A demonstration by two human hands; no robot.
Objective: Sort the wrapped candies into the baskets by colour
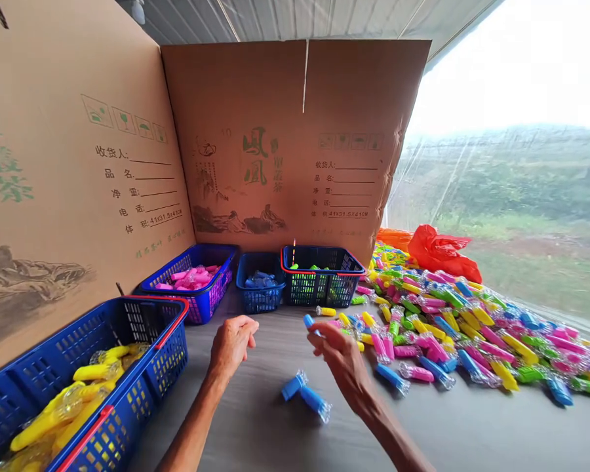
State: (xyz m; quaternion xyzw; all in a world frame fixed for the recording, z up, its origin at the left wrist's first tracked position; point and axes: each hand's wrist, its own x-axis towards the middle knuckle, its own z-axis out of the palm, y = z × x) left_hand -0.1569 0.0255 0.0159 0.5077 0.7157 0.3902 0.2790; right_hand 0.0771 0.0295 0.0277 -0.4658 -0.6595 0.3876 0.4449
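My right hand point(338, 354) is closed on a small blue plastic piece point(309, 321), whose end sticks out past the fingertips. Left of it, my left hand point(233, 341) hovers over the table with its fingers curled together; whatever may be inside them is hidden. Two blue pieces in clear wrapping point(316, 403) lie on the table between my forearms. To the right spreads a large heap of wrapped pink, yellow, green and blue pieces point(435, 347). A loose yellow piece point(326, 311) lies beyond my right hand.
A long blue basket point(147, 380) with yellow pieces stands at the left. Behind are a blue basket of pink pieces point(220, 295), a smaller basket of blue ones point(260, 301) and a dark basket of green ones point(347, 288). Cardboard walls point(295, 85) rise behind; a red bag point(440, 252) lies on the heap.
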